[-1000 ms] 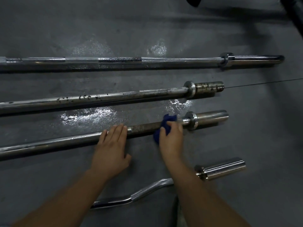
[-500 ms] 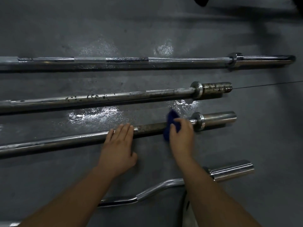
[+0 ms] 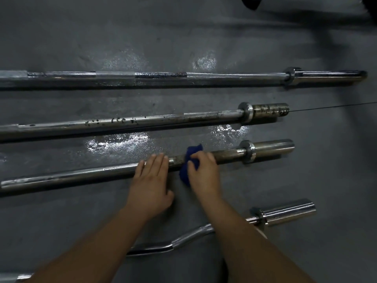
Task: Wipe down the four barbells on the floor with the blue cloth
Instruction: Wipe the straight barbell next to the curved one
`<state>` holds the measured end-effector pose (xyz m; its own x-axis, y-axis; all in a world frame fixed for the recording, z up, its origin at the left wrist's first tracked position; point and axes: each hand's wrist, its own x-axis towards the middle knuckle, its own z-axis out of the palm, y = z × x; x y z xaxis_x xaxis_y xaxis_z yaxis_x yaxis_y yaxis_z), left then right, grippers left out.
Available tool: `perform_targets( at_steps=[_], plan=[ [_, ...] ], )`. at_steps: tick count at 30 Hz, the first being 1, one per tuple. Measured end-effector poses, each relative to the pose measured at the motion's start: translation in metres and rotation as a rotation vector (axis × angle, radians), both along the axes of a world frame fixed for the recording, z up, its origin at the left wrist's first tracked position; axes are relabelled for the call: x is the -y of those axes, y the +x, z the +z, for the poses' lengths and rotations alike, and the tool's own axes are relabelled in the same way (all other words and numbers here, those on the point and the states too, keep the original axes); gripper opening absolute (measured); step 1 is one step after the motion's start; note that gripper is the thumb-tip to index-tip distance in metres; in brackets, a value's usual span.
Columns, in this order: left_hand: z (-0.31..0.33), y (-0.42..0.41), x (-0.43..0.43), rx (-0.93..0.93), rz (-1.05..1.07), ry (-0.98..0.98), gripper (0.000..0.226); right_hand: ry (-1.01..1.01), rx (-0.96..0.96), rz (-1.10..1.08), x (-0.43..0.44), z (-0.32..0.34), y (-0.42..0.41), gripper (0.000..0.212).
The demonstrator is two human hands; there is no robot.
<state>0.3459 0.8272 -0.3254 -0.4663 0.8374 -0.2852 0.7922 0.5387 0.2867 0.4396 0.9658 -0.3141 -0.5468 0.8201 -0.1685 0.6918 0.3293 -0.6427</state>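
The right hand [image 3: 204, 172] has its grip closed on the crumpled dark blue cloth [image 3: 193, 153], fingers curled over the wad and pinching it down onto the shaft of the straight steel barbell with a dull brown patch [image 3: 226, 155]; the cloth sits on that darkened stretch, a little short of the bright steel collar [image 3: 247, 151] (a fold of it hangs on the near side of the bar). The left hand [image 3: 151, 184] lies just beside it, grip spread, fingers straight and flat across the same shaft, apparently to stop it rolling.

To do this step well, I judge the cloth should wrap further round the shaft so the underside is reached, not only the top; the dull patch looks like grime or rust and calls for firm, short strokes; the left hand should press down while the right rubs, then roll the bar part of a turn; the collar and the smooth steel sleeve [image 3: 273, 147] come after.

Beyond lie the pitted, spotted straight barbell [image 3: 142, 121] and the longest steel barbell [image 3: 204, 77]; the bent chrome curl bar [image 3: 191, 234] runs under the forearms; the grey textured floor [image 3: 316, 180] shows wet, shiny patches [image 3: 118, 142].
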Motion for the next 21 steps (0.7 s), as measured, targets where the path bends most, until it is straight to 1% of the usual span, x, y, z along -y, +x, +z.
perform_targets(
  at_steps=[1, 2, 3, 4, 5, 6, 7, 8, 11, 12, 13, 15, 16, 17, 19, 21],
  plan=[
    [0.001, -0.002, -0.001, 0.008, 0.0, 0.002, 0.095, 0.026, -0.008, 0.059, -0.003, 0.003, -0.001, 0.013],
    [0.002, -0.004, -0.001, 0.014, -0.007, 0.01, 0.095, 0.078, -0.023, 0.048, -0.014, 0.003, 0.002, 0.014],
    [0.003, -0.006, -0.001, 0.023, -0.016, 0.018, 0.094, 0.12, -0.037, -0.041, -0.028, 0.003, 0.01, 0.016],
    [0.002, -0.008, 0.001, 0.032, -0.022, 0.024, 0.094, 0.136, -0.04, -0.199, -0.041, 0.003, 0.02, 0.017],
    [0.002, -0.009, 0.002, 0.036, -0.028, 0.03, 0.094, 0.114, -0.024, -0.363, -0.049, 0.004, 0.029, 0.019],
    [0.002, -0.009, 0.003, 0.034, -0.034, 0.035, 0.095, 0.078, 0.016, -0.471, -0.05, 0.003, 0.034, 0.02],
    [0.002, -0.008, 0.002, 0.031, -0.037, 0.035, 0.095, 0.053, 0.045, -0.481, -0.043, 0.002, 0.031, 0.02],
    [0.002, -0.007, 0.002, 0.031, -0.031, 0.034, 0.096, 0.033, 0.051, -0.396, -0.033, 0.001, 0.021, 0.019],
    [0.005, -0.007, -0.001, 0.063, -0.003, 0.033, 0.096, 0.037, 0.055, 0.048, -0.004, 0.001, -0.005, 0.017],
    [0.006, -0.008, -0.001, 0.075, -0.006, 0.032, 0.096, 0.07, 0.046, 0.098, -0.011, 0.005, -0.006, 0.017],
    [0.007, -0.01, -0.001, 0.085, -0.016, 0.031, 0.096, 0.114, 0.025, 0.057, -0.024, 0.009, -0.001, 0.017],
    [0.007, -0.013, 0.0, 0.088, -0.034, 0.017, 0.096, 0.157, -0.008, -0.22, -0.058, 0.014, 0.022, 0.019],
    [0.006, -0.013, 0.001, 0.083, -0.034, 0.014, 0.095, 0.153, 0.015, -0.358, -0.071, 0.014, 0.036, 0.021],
    [0.005, -0.012, 0.001, 0.076, -0.03, 0.016, 0.095, 0.138, 0.067, -0.444, -0.075, 0.012, 0.044, 0.024],
    [0.003, -0.009, 0.002, 0.049, -0.026, 0.022, 0.095, 0.124, 0.135, -0.445, -0.063, 0.005, 0.043, 0.031],
    [-0.001, -0.007, 0.001, 0.016, -0.023, 0.025, 0.095, 0.111, 0.119, -0.355, -0.047, 0.002, 0.036, 0.036]
  ],
)
